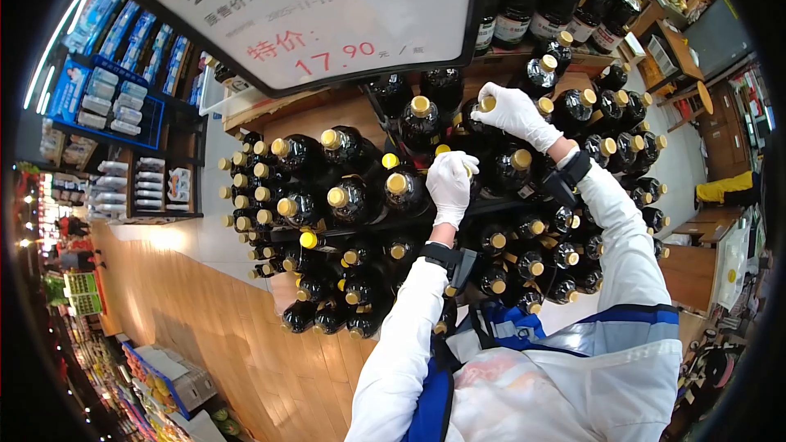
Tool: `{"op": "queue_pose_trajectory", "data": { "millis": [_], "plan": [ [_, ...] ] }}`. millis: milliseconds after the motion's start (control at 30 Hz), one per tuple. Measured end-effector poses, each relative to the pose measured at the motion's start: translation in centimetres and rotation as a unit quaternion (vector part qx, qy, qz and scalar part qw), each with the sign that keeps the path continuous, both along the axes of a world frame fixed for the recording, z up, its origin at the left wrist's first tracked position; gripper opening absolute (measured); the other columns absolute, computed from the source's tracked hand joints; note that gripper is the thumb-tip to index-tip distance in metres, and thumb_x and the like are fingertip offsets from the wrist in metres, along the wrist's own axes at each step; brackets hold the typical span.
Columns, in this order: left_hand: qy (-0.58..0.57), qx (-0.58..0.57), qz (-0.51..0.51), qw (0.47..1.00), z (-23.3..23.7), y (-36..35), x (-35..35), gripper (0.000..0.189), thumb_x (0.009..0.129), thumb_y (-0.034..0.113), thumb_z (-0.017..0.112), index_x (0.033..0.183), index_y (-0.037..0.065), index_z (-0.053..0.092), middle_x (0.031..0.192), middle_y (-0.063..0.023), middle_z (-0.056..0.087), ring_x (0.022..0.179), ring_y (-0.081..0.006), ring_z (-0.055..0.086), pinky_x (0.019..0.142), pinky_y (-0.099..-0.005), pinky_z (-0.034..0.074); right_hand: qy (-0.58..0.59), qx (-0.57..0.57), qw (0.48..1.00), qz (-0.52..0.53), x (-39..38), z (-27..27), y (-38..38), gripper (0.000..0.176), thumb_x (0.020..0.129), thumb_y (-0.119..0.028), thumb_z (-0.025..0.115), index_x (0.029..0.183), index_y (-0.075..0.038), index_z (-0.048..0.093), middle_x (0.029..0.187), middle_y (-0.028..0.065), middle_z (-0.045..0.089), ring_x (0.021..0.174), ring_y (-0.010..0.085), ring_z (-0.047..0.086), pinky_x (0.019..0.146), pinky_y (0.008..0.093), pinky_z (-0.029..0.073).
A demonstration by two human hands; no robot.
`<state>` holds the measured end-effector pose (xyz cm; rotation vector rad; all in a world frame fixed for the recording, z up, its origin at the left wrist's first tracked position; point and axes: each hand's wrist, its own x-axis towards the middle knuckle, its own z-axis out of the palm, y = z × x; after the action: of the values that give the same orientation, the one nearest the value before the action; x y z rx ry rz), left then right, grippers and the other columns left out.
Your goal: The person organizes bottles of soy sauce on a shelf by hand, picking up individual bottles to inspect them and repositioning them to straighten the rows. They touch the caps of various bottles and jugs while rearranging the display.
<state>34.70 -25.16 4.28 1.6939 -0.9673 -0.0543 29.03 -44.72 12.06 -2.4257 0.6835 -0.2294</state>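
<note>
Dark bottles with gold caps stand in tiers on a wooden display. My left hand [451, 182], in a white glove, has its fingers closed round the gold cap of a dark bottle at the middle of the display. Behind and to the right, my right hand [514, 118], also gloved in white, pinches the gold cap [488, 104] of another dark bottle. Just left of my left hand stands a gold-capped bottle [404, 191]. A yellow-capped bottle [390, 161] is a little further left.
A large price sign [327, 12] hangs over the back of the display. Shelves with blue packs [123, 41] stand at the left, beside a wooden floor [180, 295]. More dark bottles [517, 0] rise at the back right. A wooden stool [700, 98] is at the right.
</note>
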Motion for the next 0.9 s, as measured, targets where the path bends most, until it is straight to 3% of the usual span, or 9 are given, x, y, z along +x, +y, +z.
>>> {"op": "queue_pose_trajectory", "data": {
  "millis": [133, 333, 400, 533, 600, 667, 733, 800, 900],
  "plan": [
    [0.019, -0.01, 0.004, 1.0, -0.3, -0.2, -0.2, 0.037, 0.096, 0.017, 0.043, 0.064, 0.01, 0.062, 0.078, -0.0018, 0.072, 0.083, -0.025, 0.066, 0.077, -0.0377, 0.052, -0.003, -0.003, 1.0, -0.002, 0.1, -0.6, 0.1, 0.037, 0.083, -0.034, 0.075, 0.104, -0.006, 0.06, 0.089, 0.0179, 0.07, 0.087, 0.0383, 0.068, 0.078, 0.0418, 0.053],
    [-0.011, -0.017, 0.005, 1.0, -0.5, -0.4, -0.1, 0.038, 0.097, 0.019, 0.043, 0.065, 0.01, 0.062, 0.078, -0.0033, 0.073, 0.082, -0.0262, 0.067, 0.077, -0.0387, 0.051, -0.005, -0.064, 0.998, 0.03, -0.1, -1.8, 0.2, 0.04, 0.089, -0.036, 0.068, 0.113, -0.007, 0.054, 0.096, 0.0203, 0.068, 0.093, 0.0419, 0.065, 0.081, 0.0472, 0.052],
    [-0.022, -0.013, -0.012, 1.0, -0.7, -0.1, 0.0, 0.034, 0.096, 0.018, 0.042, 0.072, 0.009, 0.063, 0.081, -0.0042, 0.074, 0.081, -0.027, 0.067, 0.076, -0.0387, 0.052, 0.053, -0.045, 0.997, 0.02, -1.2, -0.8, 0.6, 0.049, 0.09, -0.039, 0.068, 0.121, -0.004, 0.052, 0.104, 0.0224, 0.066, 0.095, 0.0426, 0.065, 0.082, 0.047, 0.052],
    [-0.046, -0.019, -0.006, 0.999, -1.2, -0.1, 0.1, 0.034, 0.099, 0.02, 0.04, 0.075, 0.01, 0.061, 0.083, -0.0034, 0.074, 0.078, -0.0266, 0.067, 0.074, -0.0385, 0.051, -0.013, -0.136, 0.99, -0.022, -6.2, 1.5, 3.4, 0.063, 0.091, -0.037, 0.069, 0.136, 0.001, 0.045, 0.116, 0.025, 0.06, 0.099, 0.0397, 0.064, 0.084, 0.0438, 0.053],
    [-0.058, -0.014, -0.012, 0.998, -1.1, -0.1, 0.1, 0.034, 0.099, 0.019, 0.04, 0.074, 0.01, 0.061, 0.083, -0.0039, 0.075, 0.078, -0.0261, 0.067, 0.074, -0.0376, 0.051, -0.095, -0.176, 0.979, -0.048, -10.0, 3.2, 5.9, 0.055, 0.091, -0.03, 0.07, 0.134, -0.002, 0.048, 0.111, 0.0207, 0.061, 0.096, 0.0355, 0.065, 0.082, 0.041, 0.054],
    [-0.007, -0.019, -0.018, 1.0, -1.5, -0.1, 0.1, 0.039, 0.099, 0.02, 0.041, 0.07, 0.01, 0.065, 0.083, -0.0052, 0.074, 0.082, -0.0271, 0.066, 0.078, -0.039, 0.05, -0.094, -0.1, 0.988, -0.075, -14.6, 6.0, 9.4, 0.051, 0.09, -0.026, 0.072, 0.131, -0.004, 0.051, 0.108, 0.0166, 0.06, 0.09, 0.0307, 0.065, 0.08, 0.0382, 0.054],
    [0.0, -0.035, -0.03, 0.999, -0.8, 0.2, -0.1, 0.039, 0.101, 0.02, 0.039, 0.073, 0.009, 0.064, 0.082, -0.0053, 0.074, 0.081, -0.027, 0.066, 0.078, -0.0385, 0.05, -0.108, -0.101, 0.983, -0.106, -19.6, 6.3, 12.8, 0.048, 0.088, -0.021, 0.075, 0.128, -0.006, 0.053, 0.1, 0.0119, 0.062, 0.084, 0.0271, 0.064, 0.075, 0.0367, 0.054],
    [0.063, -0.056, -0.049, 0.995, -1.7, 0.1, 0.1, 0.046, 0.106, 0.024, 0.034, 0.079, 0.004, 0.066, 0.082, -0.0096, 0.074, 0.078, -0.0274, 0.068, 0.079, -0.0373, 0.051, -0.131, -0.076, 0.976, -0.158, -24.1, 6.8, 16.7, 0.039, 0.087, -0.015, 0.075, 0.121, -0.007, 0.058, 0.1, 0.0093, 0.064, 0.081, 0.0239, 0.065, 0.071, 0.034, 0.054],
    [0.008, 0.016, -0.004, 1.0, -0.6, 1.2, -0.3, 0.039, 0.107, 0.024, 0.038, 0.097, 0.001, 0.069, 0.099, -0.013, 0.073, 0.089, -0.0264, 0.067, 0.085, -0.0384, 0.051, -0.127, -0.055, 0.967, -0.216, -30.6, 7.0, 21.1, 0.029, 0.087, -0.013, 0.075, 0.113, -0.006, 0.062, 0.096, 0.009, 0.065, 0.073, 0.0217, 0.066, 0.068, 0.0319, 0.054]
  ]
}}
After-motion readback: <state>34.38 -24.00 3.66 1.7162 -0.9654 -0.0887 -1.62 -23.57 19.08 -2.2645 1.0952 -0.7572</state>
